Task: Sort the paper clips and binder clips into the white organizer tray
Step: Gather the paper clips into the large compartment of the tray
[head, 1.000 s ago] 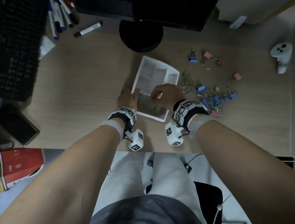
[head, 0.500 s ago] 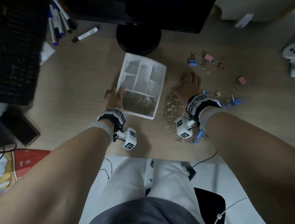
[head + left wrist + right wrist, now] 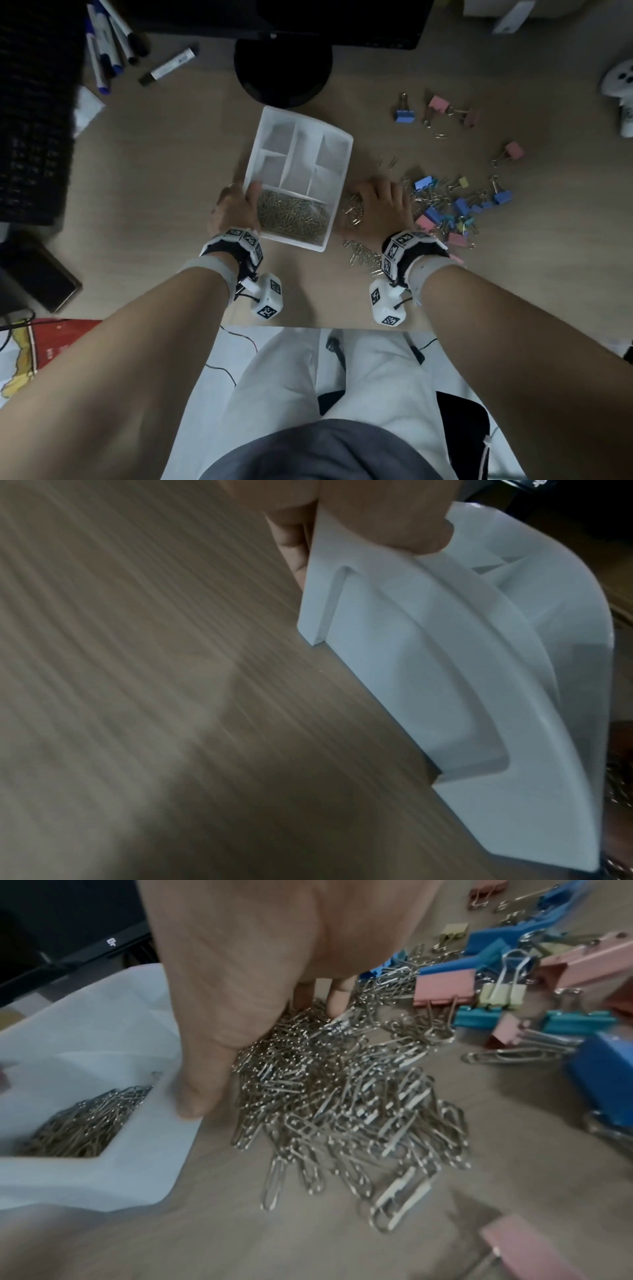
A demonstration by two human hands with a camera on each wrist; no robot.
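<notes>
The white organizer tray (image 3: 337, 144) lies on the desk, and its near long compartment is filled with paper clips (image 3: 291, 216). My left hand (image 3: 236, 205) grips the tray's left rim, thumb (image 3: 387, 515) over the edge and fingers (image 3: 291, 547) outside the wall (image 3: 445, 669). My right hand (image 3: 376, 202) rests cupped on the loose paper clips (image 3: 342, 1096) just right of the tray (image 3: 85, 1042). Its fingertips (image 3: 339, 1001) touch the pile and its thumb (image 3: 195, 1096) is spread toward the tray's rim. Coloured binder clips (image 3: 459, 212) lie mixed with paper clips further right.
More binder clips (image 3: 438, 106) are scattered at the back right. A black monitor base (image 3: 282, 72) stands just behind the tray. Markers (image 3: 168, 66) and a keyboard (image 3: 34, 113) lie at the left, a white controller (image 3: 620, 82) at the far right.
My right hand left the tray's filled compartment, moved right and came down on the loose paper clip pile. The left hand kept its grip on the tray's rim.
</notes>
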